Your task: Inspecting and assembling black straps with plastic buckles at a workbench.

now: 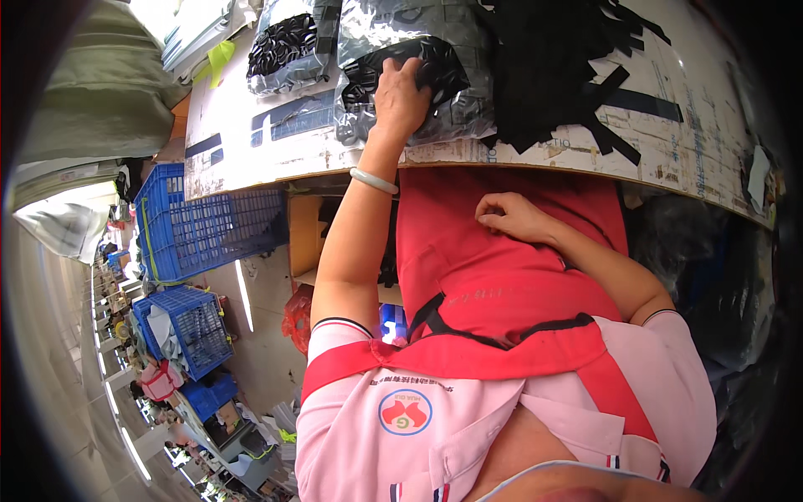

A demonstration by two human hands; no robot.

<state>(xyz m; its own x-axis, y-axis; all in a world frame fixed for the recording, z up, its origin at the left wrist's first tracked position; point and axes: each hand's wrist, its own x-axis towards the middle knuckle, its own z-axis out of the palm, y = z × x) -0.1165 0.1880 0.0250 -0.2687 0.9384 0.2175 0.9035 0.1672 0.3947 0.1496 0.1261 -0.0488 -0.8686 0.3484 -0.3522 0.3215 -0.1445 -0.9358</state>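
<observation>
My left hand [403, 99] reaches into the mouth of a clear plastic bag [460, 117] on the table. Its bent fingers close on black fabric pieces [365, 77] inside, and the fingertips are partly hidden. My right hand [512, 216] rests on the red apron [519, 268] over my lap, fingers loosely curled with nothing visible in them. To the right of the bag, a heap of black flat strips [544, 75] spreads over the table. Another clear bag [288, 50] of black looped pieces lies at the left.
The worn white table [669, 155] has a curved-looking front edge before me. Blue plastic crates [180, 263] stand on the floor at left, near a red plastic bag [297, 318]. Grey-green fabric [92, 92] is piled at far left. Dark plastic bags [719, 284] sit below the table at right.
</observation>
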